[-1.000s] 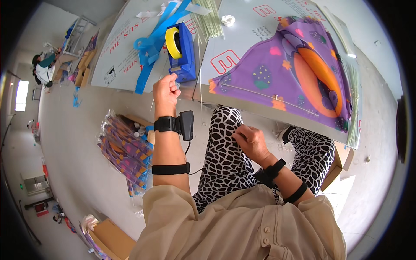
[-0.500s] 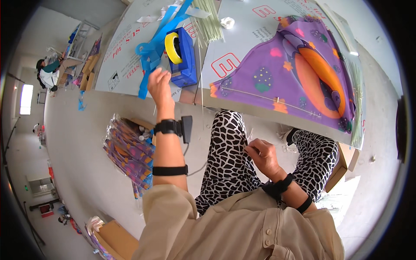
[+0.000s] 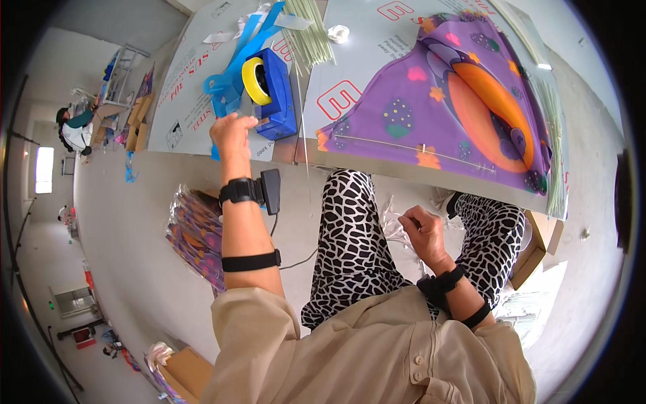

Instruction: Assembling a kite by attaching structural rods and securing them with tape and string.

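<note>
Left hand (image 3: 232, 138) reaches farther forward than right hand (image 3: 426, 234), fingers (image 3: 415, 215) curled on both

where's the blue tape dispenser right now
In the head view, the blue tape dispenser sits on the table, left of centre, with blue strips on its left, the purple fabric to its right and the left hand beside its near end.

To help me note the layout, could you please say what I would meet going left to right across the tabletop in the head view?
Left hand, blue tape dispenser, upper bundle of pale sticks, purple printed fabric, far-right bundle of pale sticks.
</note>
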